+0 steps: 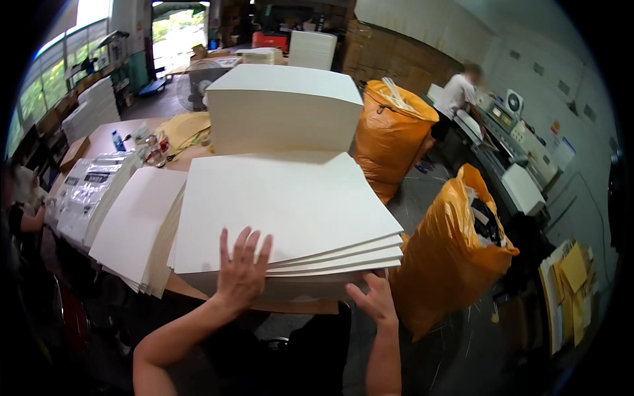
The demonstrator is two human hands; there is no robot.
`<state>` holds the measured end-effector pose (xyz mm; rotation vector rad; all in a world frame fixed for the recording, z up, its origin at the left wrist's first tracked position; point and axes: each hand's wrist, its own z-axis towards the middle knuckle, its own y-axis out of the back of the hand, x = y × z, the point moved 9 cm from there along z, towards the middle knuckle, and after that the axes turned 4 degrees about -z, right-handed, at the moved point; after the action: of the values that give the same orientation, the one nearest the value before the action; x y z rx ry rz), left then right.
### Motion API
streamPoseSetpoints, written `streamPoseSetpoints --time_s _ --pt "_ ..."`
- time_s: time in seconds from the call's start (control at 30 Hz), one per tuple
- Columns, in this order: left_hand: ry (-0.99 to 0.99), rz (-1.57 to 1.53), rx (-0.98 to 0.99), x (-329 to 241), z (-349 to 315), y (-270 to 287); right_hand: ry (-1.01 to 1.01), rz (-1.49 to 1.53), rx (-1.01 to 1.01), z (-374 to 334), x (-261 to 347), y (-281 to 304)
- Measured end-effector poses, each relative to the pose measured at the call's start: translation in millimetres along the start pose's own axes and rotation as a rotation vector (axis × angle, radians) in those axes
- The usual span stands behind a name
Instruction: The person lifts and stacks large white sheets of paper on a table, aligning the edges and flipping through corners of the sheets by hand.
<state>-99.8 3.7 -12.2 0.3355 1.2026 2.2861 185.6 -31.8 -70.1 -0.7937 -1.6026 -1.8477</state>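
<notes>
A stack of large white paper sheets (pixel 284 204) lies before me at the table's near edge. Its upper sheets are fanned into layered edges toward the right front corner. My left hand (pixel 243 270) rests on the front of the top sheet, fingers spread and open. Beside that front right corner is my right hand (pixel 376 297), its thumb held apart and its fingertips at the lower sheets' edge, partly hidden. It looks open. Directly behind rises a taller block of white sheets (pixel 284 119). A lower pile of white sheets (pixel 142 218) sits to the left, its edges uneven.
Plastic-wrapped packs (pixel 92 191) lie farther left on the table (pixel 188 286). Two stuffed orange sacks stand on the right, one near (pixel 442 257) and one farther back (pixel 393 138). A fan (pixel 195 86) stands behind. Another person (pixel 457 96) works at the right-hand bench; someone else's arm (pixel 32 221) shows far left.
</notes>
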Motion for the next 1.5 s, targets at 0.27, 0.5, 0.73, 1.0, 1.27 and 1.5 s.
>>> streamPoseSetpoints --time_s 0.27,0.5,0.73,1.0,1.27,1.5 --pt "-0.329 0.172 0.085 -18.9 0.0 6.6 0.282 -0.247 -0.134 3.1 35.3 -21.2" --pt "-0.162 -0.113 0.119 -56.4 -28.5 60.7 0.358 -0.234 -0.014 1.7 4.9 -29.2" --pt "1.216 -0.833 -0.329 171.0 -205.5 60.0 0.015 0.036 0.176 -40.1 24.4 -28.2" --pt "1.013 -2.092 0.305 105.4 -146.4 -0.6 -0.157 1.033 -0.233 -38.9 14.7 -13.8" --pt "0.605 -1.612 0.130 117.1 -117.1 19.8 -0.377 1.088 -0.477 -16.7 24.3 -20.8" --pt "0.712 -1.552 0.072 166.2 -164.7 65.9 -0.273 1.105 -0.255 39.1 99.9 -70.3"
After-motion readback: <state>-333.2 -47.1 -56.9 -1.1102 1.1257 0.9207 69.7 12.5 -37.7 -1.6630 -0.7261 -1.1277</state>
